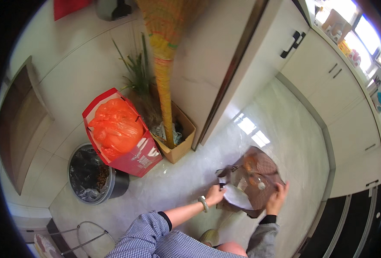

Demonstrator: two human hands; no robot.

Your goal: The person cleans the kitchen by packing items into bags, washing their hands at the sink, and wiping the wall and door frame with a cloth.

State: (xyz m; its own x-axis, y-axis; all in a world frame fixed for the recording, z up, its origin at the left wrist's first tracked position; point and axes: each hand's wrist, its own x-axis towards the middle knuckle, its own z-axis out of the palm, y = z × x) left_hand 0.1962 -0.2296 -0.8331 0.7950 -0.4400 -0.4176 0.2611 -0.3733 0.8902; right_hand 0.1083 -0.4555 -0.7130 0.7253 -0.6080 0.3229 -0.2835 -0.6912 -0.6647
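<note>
A brown quilted-looking bag (264, 197) rests on the floor in front of me with its mouth spread. Inside it I make out orange-brown items (254, 163) and a small round white piece, too blurred to name. On the near left of the opening, a white sheet or lining (237, 197) shows. My left hand (215, 195), a bangle at its wrist, pinches the bag's left edge near a dark strap or handle. At the opposite side my right hand (277, 197) grips the right rim, its fingers partly hidden.
A black-lined round bin (113, 183) stands left, beside a red box (145, 161) holding an orange plastic bag (118, 125). Behind, a cardboard box (177, 154) holds a straw broom (163, 80) and green-leaved plants (137, 72). A door (239, 77) and white cabinets (345, 113) flank the floor.
</note>
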